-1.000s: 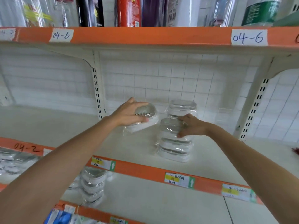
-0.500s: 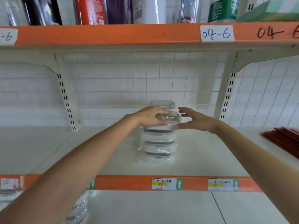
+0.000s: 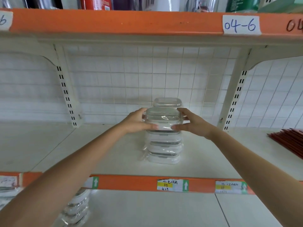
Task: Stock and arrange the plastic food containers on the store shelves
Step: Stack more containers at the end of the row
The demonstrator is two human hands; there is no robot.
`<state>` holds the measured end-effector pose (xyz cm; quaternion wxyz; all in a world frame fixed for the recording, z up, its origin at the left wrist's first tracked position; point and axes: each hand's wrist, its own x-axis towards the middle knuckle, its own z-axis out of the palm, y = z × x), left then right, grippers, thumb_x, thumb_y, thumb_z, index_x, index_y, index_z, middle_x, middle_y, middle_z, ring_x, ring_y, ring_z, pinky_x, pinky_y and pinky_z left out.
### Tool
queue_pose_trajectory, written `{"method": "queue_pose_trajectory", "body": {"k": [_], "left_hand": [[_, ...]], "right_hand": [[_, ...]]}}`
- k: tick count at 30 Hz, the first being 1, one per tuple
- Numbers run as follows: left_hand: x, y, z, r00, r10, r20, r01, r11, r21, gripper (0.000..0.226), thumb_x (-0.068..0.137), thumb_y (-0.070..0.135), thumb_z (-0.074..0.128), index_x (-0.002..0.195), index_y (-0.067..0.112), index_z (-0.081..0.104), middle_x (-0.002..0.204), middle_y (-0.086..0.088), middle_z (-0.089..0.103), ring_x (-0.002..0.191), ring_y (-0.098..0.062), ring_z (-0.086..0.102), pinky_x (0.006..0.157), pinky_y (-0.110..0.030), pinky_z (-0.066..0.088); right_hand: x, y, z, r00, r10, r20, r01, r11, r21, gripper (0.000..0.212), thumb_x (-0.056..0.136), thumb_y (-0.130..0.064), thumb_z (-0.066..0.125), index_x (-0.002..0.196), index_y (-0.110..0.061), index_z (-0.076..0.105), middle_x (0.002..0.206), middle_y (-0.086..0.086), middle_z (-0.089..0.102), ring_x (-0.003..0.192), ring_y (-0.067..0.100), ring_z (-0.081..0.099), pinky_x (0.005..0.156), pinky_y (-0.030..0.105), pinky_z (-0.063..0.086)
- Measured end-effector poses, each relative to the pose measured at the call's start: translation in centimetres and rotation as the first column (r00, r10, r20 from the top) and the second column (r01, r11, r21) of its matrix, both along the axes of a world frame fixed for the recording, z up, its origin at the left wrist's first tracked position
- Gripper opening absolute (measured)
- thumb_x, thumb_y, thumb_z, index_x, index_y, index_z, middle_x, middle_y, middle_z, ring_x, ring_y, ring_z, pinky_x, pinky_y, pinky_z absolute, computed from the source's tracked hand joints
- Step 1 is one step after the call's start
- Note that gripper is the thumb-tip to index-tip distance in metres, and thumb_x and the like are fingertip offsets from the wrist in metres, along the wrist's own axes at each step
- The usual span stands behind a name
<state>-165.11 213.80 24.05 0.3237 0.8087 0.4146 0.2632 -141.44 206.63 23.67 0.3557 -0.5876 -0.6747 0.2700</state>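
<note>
A stack of clear plastic food containers (image 3: 164,149) wrapped in film stands on the middle white shelf (image 3: 114,153). The top container (image 3: 162,117) sits on that stack. My left hand (image 3: 136,120) grips its left side, thumb on the front and fingers round the back. My right hand (image 3: 191,122) grips its right side the same way. A second stack of containers (image 3: 168,102) rises behind the first, mostly hidden by it.
The orange upper shelf edge (image 3: 147,22) with a "04-6" label hangs close overhead. Red items (image 3: 290,141) lie on the shelf at the right. More wrapped containers (image 3: 77,207) stand on the lower shelf at the left. Slotted uprights (image 3: 65,92) flank the bay.
My left hand carried the container from the left onto the front stack. My right hand left the stack's top, opened, and now clasps the container's right side. The camera shifted left.
</note>
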Motion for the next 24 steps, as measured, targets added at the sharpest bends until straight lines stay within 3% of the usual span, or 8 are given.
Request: {"method": "queue_pose_trajectory", "body": {"k": [2, 6, 10, 13, 15, 18, 21, 24], "left_hand": [[0.3, -0.2, -0.3, 0.998, 0.032, 0.049, -0.035, 0.998, 0.048, 0.07, 0.068, 0.032, 0.084, 0.129, 0.026, 0.051, 0.11, 0.012, 0.06, 0.108, -0.007, 0.057, 0.084, -0.017, 0.042], [0.8, -0.5, -1.2, 0.991, 0.041, 0.128, -0.044, 0.999, 0.023, 0.07, 0.065, 0.024, 0.086, 0.128, 0.025, 0.055, 0.112, 0.006, 0.067, 0.104, -0.007, 0.061, 0.082, -0.015, 0.043], [1.4, -0.8, -1.9, 0.991, 0.039, 0.127, -0.049, 0.995, 0.082, 0.065, 0.064, 0.018, 0.086, 0.123, 0.02, 0.06, 0.113, 0.007, 0.067, 0.107, -0.009, 0.061, 0.093, -0.022, 0.044], [1.4, -0.8, -2.4, 0.985, 0.088, 0.146, -0.103, 0.99, 0.099, 0.051, 0.065, 0.02, 0.085, 0.113, 0.023, 0.066, 0.104, 0.009, 0.069, 0.102, -0.009, 0.062, 0.085, -0.021, 0.044], [1.3, -0.8, -3.0, 0.982, 0.113, 0.151, -0.128, 0.987, 0.095, 0.048, 0.067, 0.024, 0.084, 0.111, 0.023, 0.067, 0.102, 0.007, 0.07, 0.099, -0.01, 0.062, 0.082, -0.02, 0.044], [1.0, -1.0, -4.0, 0.978, 0.115, 0.174, -0.118, 0.993, 0.005, 0.044, 0.069, 0.031, 0.083, 0.11, 0.025, 0.066, 0.105, 0.01, 0.07, 0.102, -0.007, 0.063, 0.086, -0.019, 0.046], [0.5, -1.4, -5.5, 0.99, 0.094, 0.101, -0.08, 0.988, -0.131, 0.041, 0.071, 0.036, 0.081, 0.106, 0.021, 0.066, 0.108, 0.008, 0.067, 0.108, -0.011, 0.059, 0.099, -0.031, 0.045], [0.8, -2.2, -6.6, 0.993, 0.04, 0.113, -0.011, 0.97, -0.244, 0.029, 0.07, 0.031, 0.083, 0.073, 0.022, 0.055, 0.074, 0.009, 0.055, 0.082, -0.013, 0.055, 0.086, -0.036, 0.048]], "right_hand": [[-0.1, 0.0, -0.3, 0.999, 0.008, -0.034, -0.007, 1.0, 0.009, 0.056, 0.076, -0.031, 0.076, 0.117, -0.047, 0.04, 0.11, -0.03, 0.049, 0.099, -0.012, 0.05, 0.07, 0.004, 0.042], [0.8, -0.4, -0.6, 0.998, -0.002, -0.059, 0.0, 1.0, -0.021, 0.079, 0.075, -0.029, 0.078, 0.138, -0.033, 0.031, 0.122, -0.015, 0.049, 0.102, -0.002, 0.055, 0.068, 0.008, 0.046], [0.9, -0.6, -1.0, 0.998, -0.062, 0.014, 0.062, 0.998, 0.01, 0.093, 0.069, -0.029, 0.082, 0.143, -0.028, 0.026, 0.125, -0.005, 0.049, 0.105, 0.013, 0.055, 0.082, 0.018, 0.044], [0.7, -0.5, -1.4, 0.995, -0.096, 0.009, 0.095, 0.995, 0.037, 0.095, 0.067, -0.031, 0.083, 0.144, -0.026, 0.027, 0.129, -0.004, 0.049, 0.111, 0.017, 0.054, 0.091, 0.027, 0.045], [0.6, -0.5, -1.7, 0.995, -0.093, -0.02, 0.094, 0.995, 0.033, 0.095, 0.068, -0.029, 0.083, 0.144, -0.027, 0.026, 0.131, -0.007, 0.049, 0.11, 0.014, 0.056, 0.089, 0.023, 0.047], [0.9, -1.0, -2.4, 0.99, -0.068, -0.123, 0.066, 0.998, -0.015, 0.101, 0.066, -0.027, 0.083, 0.145, -0.028, 0.019, 0.127, -0.017, 0.046, 0.107, 0.003, 0.056, 0.083, 0.012, 0.046], [1.5, -1.9, -4.3, 0.983, -0.046, -0.176, 0.02, 0.989, -0.148, 0.106, 0.056, -0.033, 0.085, 0.143, -0.024, 0.026, 0.136, -0.006, 0.045, 0.122, 0.016, 0.051, 0.103, 0.035, 0.042], [1.2, -1.9, -6.0, 0.985, -0.038, -0.169, 0.005, 0.982, -0.19, 0.079, 0.063, -0.027, 0.085, 0.13, -0.022, 0.043, 0.124, 0.003, 0.057, 0.108, 0.018, 0.062, 0.097, 0.037, 0.049]]}}
